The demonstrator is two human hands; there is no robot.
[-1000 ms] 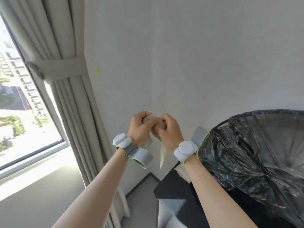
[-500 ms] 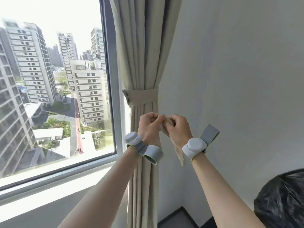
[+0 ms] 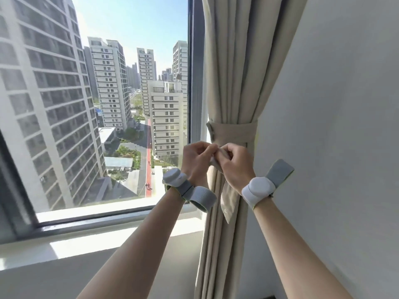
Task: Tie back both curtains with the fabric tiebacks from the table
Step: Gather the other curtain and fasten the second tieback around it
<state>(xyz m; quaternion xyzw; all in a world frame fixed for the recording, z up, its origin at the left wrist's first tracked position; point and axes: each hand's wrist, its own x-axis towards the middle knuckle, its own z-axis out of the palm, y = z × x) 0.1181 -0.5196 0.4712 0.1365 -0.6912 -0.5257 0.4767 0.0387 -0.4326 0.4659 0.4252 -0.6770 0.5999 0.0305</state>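
Observation:
A beige curtain hangs gathered at the window's right edge, against the wall. A matching fabric tieback is wrapped around it at mid height. In front of the curtain, just below that band, my left hand and my right hand are held together, both closed on a second beige tieback. Its loose end hangs down under my right wrist. Each wrist wears a grey strap with a white sensor.
A large window with a dark frame fills the left, with a white sill below it. A plain white wall stands close on the right.
My view has swung left from the wall and a black bag to the window and tied curtain. Both hands stay clasped on the loose tieback, now in front of the curtain.

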